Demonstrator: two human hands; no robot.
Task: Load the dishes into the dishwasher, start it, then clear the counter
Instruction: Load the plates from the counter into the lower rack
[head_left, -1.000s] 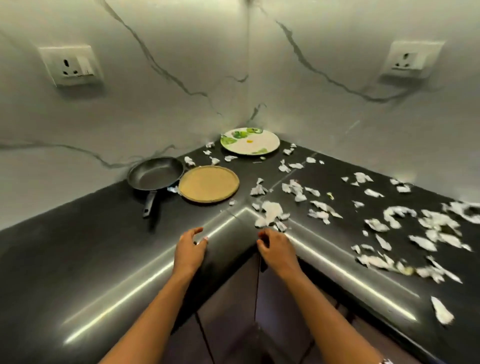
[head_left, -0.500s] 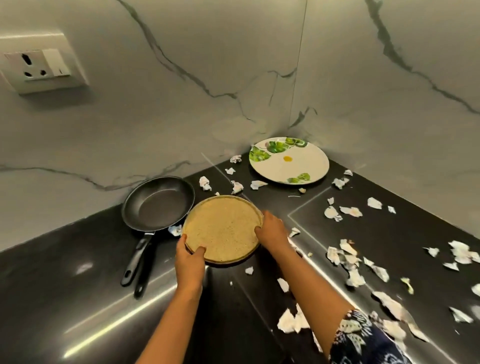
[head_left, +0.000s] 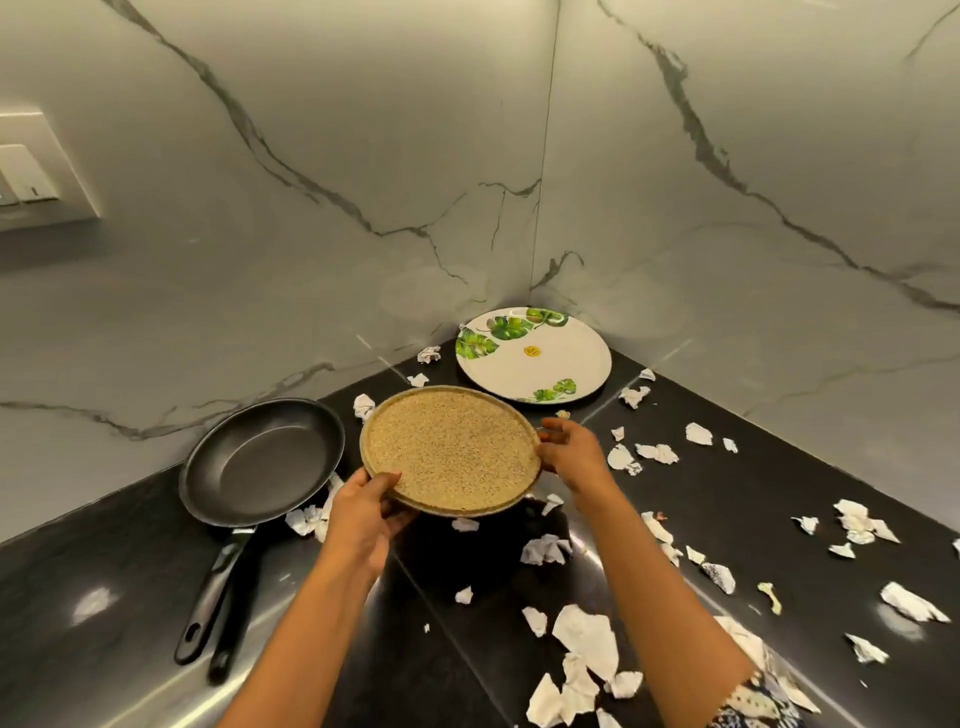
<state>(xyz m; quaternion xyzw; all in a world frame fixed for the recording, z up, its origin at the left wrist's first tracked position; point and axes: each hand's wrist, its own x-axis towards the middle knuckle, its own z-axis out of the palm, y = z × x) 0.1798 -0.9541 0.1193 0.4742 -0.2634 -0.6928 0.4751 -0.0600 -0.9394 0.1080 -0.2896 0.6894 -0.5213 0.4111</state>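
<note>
Both hands (head_left: 363, 514) have lifted the speckled tan plate (head_left: 451, 457), seemingly clear of the counter (head_left: 130, 597).

I count two plates: one speckled tan plate (head_left: 451, 455) and one white leaf-print plate (head_left: 540, 358). One black frying pan (head_left: 260, 462). Two hands, and several dozen torn paper scraps (head_left: 587, 639).

Both bare forearms reach forward from the bottom edge of the view, converging toward the middle. The left hand (head_left: 363, 512) clamps the near-left rim of the round speckled tan plate (head_left: 451, 457), thumb on top, fingers underneath. The right hand (head_left: 574, 454) grips the right rim, fingers curled. A patterned sleeve (head_left: 753, 701) covers the right upper arm.
</note>
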